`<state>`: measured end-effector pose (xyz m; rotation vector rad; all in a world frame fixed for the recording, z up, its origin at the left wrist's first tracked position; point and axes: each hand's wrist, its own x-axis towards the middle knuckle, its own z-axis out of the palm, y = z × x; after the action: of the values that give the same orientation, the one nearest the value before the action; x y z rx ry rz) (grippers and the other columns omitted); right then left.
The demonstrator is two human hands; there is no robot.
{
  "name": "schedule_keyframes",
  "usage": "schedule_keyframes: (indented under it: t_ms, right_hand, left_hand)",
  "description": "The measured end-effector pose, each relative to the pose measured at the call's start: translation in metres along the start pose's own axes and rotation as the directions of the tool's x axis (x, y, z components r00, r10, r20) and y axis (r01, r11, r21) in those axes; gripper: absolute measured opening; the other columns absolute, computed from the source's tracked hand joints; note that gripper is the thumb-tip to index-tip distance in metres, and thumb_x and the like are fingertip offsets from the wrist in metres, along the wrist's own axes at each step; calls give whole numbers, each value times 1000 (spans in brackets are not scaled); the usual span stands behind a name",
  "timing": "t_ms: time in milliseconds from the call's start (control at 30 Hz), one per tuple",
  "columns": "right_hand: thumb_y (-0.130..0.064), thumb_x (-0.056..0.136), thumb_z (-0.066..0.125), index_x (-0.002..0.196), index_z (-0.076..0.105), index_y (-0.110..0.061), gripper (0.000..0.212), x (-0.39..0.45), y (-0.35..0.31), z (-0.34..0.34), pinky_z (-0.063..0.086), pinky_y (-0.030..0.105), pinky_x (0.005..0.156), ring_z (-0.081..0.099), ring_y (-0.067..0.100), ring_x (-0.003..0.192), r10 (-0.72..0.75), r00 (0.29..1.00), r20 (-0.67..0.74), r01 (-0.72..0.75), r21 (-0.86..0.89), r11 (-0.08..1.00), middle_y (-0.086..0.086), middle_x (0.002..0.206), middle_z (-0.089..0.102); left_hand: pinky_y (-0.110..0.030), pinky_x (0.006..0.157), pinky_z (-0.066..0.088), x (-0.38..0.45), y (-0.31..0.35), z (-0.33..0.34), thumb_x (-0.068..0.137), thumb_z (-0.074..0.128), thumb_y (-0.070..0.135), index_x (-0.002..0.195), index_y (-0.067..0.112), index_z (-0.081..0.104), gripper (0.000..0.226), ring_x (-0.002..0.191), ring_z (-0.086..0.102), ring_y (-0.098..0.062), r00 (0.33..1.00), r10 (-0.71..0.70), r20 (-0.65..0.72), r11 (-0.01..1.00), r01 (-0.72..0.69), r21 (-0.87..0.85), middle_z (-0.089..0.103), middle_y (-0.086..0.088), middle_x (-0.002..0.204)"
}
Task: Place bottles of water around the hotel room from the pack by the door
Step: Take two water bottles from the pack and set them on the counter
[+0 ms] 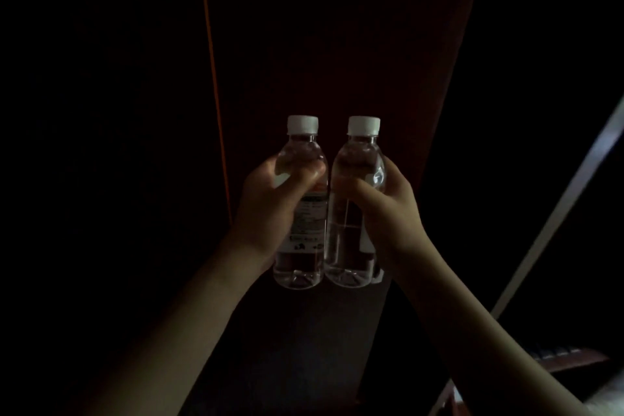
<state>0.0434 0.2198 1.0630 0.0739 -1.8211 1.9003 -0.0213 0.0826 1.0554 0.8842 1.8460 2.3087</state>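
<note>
Two clear water bottles with white caps stand upright side by side in the air, at the middle of the head view, and they touch each other. My left hand [270, 203] grips the left bottle [302, 159] around its labelled middle. My right hand [388, 209] grips the right bottle [354, 159] the same way. Both arms reach forward from the bottom of the view. The pack by the door is not in view.
The room is very dark. A dark reddish-brown panel [337, 44] with an orange edge [211, 44] rises behind the bottles. A pale slanted bar [557, 203] crosses the right side. A dim reddish ledge [570, 358] shows at the lower right.
</note>
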Motion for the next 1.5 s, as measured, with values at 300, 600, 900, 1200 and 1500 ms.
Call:
schedule_keyframes:
  t_ms: [300,600,900,1200,1500]
  right_hand:
    - [-14,81,73,110,60,-8,32,-27,-56,-5,60,32,65,71,14,76,-158,941,-300,118,-147,982,2,89,70]
    - [-13,72,72,106,62,-11,35,-124,-124,-97,55,31,54,68,13,67,-253,728,-637,100,-266,959,2,81,66]
    - [-10,77,75,116,61,-10,41,-249,-188,-207,55,25,53,70,10,63,-359,454,-815,3,-401,916,-4,74,69]
    - [-27,71,71,117,61,-14,49,-341,-239,-322,55,26,59,69,11,69,-426,350,-834,-127,-493,861,0,82,65]
    - [-32,71,72,116,61,-20,47,-370,-250,-426,56,29,62,70,18,77,-447,290,-846,-160,-504,849,2,88,67]
  left_hand:
    - [-30,65,57,23,42,32,88,67,32,107,20,64,23,82,75,-20,946,-12,324,993,51,-111,74,-3,93]
    - [-27,56,58,-8,58,169,71,71,48,104,20,66,43,65,70,-16,799,60,599,955,130,-268,70,-2,88]
    - [-46,72,60,-75,64,338,72,72,45,97,26,70,31,84,72,-33,628,119,769,933,193,-303,71,-6,94]
    - [-44,72,58,-140,71,480,73,75,49,92,22,68,34,74,72,-26,554,118,824,921,251,-300,73,0,78]
    - [-50,75,59,-151,56,591,76,74,45,97,18,67,36,79,71,-32,482,164,861,918,245,-312,71,-5,84]
